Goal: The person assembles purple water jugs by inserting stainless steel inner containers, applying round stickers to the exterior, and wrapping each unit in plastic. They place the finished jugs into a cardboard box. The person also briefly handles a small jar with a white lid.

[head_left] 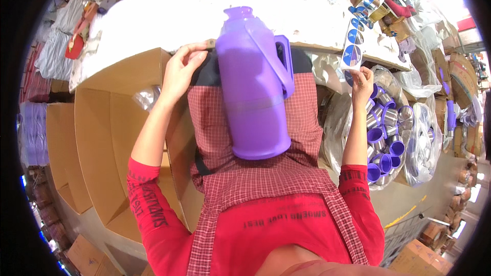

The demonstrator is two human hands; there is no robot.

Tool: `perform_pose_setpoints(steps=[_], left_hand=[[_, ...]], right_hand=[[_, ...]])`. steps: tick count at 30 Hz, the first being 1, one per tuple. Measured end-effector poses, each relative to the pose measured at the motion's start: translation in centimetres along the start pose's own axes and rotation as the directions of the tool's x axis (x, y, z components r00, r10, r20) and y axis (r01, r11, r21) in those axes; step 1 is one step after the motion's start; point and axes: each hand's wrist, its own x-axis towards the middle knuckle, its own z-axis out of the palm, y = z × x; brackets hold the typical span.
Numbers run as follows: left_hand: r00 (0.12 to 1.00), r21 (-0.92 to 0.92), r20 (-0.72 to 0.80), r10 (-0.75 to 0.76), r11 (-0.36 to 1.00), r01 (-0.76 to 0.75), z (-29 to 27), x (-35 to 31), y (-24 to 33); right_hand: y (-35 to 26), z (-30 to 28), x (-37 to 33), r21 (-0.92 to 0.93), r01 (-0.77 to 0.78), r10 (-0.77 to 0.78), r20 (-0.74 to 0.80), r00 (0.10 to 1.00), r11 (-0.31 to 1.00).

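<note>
Red shirt [276, 227] nearest, purple flask [253, 92] rests against checked apron [266, 181], neck toward white surface [163, 15], left hand [181, 69] loosely spread beside it, right hand [362, 84] pinching sticker strip [353, 46] end, probably best peeled slowly by its edge.

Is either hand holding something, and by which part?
The right hand holds the sticker strip by its near, lower end. The left hand appears to hold nothing.

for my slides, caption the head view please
Purple flask on an aproned lap; right-hand fingers hold a sticker strip.
</note>
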Motion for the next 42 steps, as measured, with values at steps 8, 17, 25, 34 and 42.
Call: perform_pose_setpoints(steps=[8,17,25,34,42], left_hand=[[1.0,0.112,0.026,-0.013,0.994,0.01,0.9,-6.7,2.3],[0.849,-0.136,0.527,0.038,0.99,0.04,6.2,-12.3,3.0],[0.932,0.022,0.344,-0.113,0.993,0.112,6.6,-13.2,1.2],[0.963,0.198,0.264,-0.056,0.98,0.003,6.5,-12.2,-0.5],[0.966,0.232,0.251,-0.067,0.973,0.008,6.8,-11.9,-1.1]], right_hand=[[-12.5,-7.9,-6.9,-0.219,0.18,-0.219,-0.17,0.961,0.959],[-28.4,-5.8,-9.1,0.766,-0.635,0.453,0.533,0.715,0.101],[-27.3,-2.0,-11.1,0.649,-0.639,0.349,0.535,0.769,0.412],[-26.3,-0.2,-10.5,0.598,-0.633,0.363,0.52,0.773,0.491],[-25.8,0.2,-11.6,0.583,-0.613,0.346,0.511,0.787,0.532]])
